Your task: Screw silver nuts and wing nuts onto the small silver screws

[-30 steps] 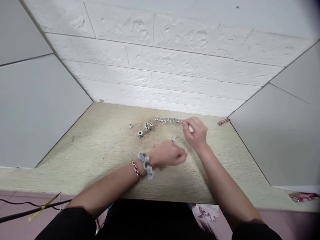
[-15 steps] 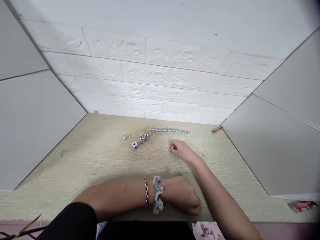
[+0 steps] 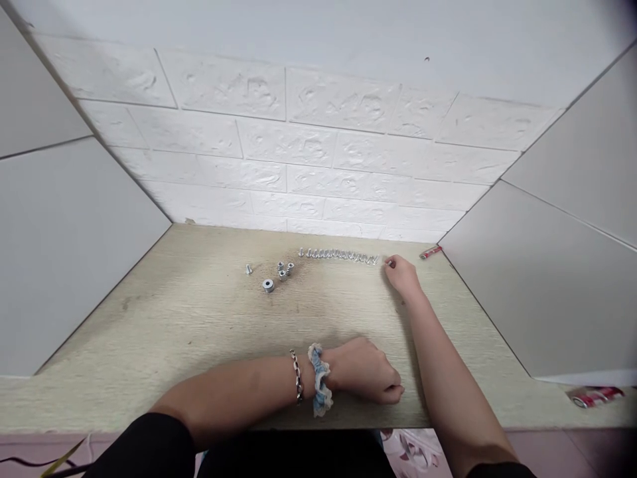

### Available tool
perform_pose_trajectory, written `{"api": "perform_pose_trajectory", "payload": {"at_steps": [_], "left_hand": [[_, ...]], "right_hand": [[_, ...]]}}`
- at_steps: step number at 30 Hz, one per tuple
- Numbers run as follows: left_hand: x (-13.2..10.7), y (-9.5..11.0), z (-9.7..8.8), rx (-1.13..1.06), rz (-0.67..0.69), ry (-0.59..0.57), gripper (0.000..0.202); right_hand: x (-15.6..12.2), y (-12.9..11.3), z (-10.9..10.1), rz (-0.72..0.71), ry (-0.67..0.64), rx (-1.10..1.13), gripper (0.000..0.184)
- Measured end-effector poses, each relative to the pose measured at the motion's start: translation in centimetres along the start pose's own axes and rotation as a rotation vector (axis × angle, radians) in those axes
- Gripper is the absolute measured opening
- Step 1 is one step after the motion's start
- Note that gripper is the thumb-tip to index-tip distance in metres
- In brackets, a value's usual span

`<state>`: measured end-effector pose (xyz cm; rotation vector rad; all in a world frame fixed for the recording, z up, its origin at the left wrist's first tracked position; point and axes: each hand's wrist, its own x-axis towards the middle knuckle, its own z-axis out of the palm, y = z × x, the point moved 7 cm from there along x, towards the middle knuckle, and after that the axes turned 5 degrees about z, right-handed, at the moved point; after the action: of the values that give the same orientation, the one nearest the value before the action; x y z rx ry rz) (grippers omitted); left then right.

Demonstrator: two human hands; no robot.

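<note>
My right hand is closed in a pinch on a small silver screw, partly hidden by the fingers. It is just beyond the right end of a row of silver screws standing on the table near the back wall. My left hand rests as a fist near the table's front edge, with nothing visible in it. Left of the row are a lone screw, several small metal nuts grouped together and a larger round metal ring piece.
The wooden table runs back to a white brick-pattern wall. Grey panels flank it on both sides. A red battery lies at the back right corner, and another red cylinder at the front right.
My right hand has moved right and back, from the middle of the table to the row's right end, with the screw in its pinch. My left hand stays at the front edge.
</note>
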<state>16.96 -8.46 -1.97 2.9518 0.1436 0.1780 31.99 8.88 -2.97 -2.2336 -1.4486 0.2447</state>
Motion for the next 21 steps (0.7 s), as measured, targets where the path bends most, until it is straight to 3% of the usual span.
{"api": "perform_pose_trajectory", "payload": {"at_steps": [5, 8, 12, 16, 18, 21], "left_hand": [[0.0, -0.1, 0.3, -0.028, 0.016, 0.023, 0.034], [-0.2, -0.2, 0.4, -0.049, 0.029, 0.057, 0.033], [-0.4, -0.3, 0.5, -0.065, 0.026, 0.080, 0.031], [-0.4, -0.3, 0.6, -0.082, 0.018, 0.071, 0.032], [-0.5, -0.5, 0.7, -0.089, 0.019, 0.072, 0.033], [-0.6, -0.5, 1.0, -0.090, 0.057, 0.109, 0.032]], "right_hand": [[-0.5, -1.1, 0.5, -0.032, 0.017, 0.064, 0.046], [-0.7, -0.8, 0.2, 0.023, 0.025, 0.160, 0.058], [-1.4, -1.2, -1.9, 0.050, 0.160, 0.370, 0.053], [-4.2, -4.2, -3.7, -0.082, 0.288, 0.509, 0.034], [-6.4, -6.8, -3.2, -0.210, 0.248, 0.531, 0.024], [-10.1, -11.0, -0.5, -0.462, 0.084, 0.500, 0.030]]}}
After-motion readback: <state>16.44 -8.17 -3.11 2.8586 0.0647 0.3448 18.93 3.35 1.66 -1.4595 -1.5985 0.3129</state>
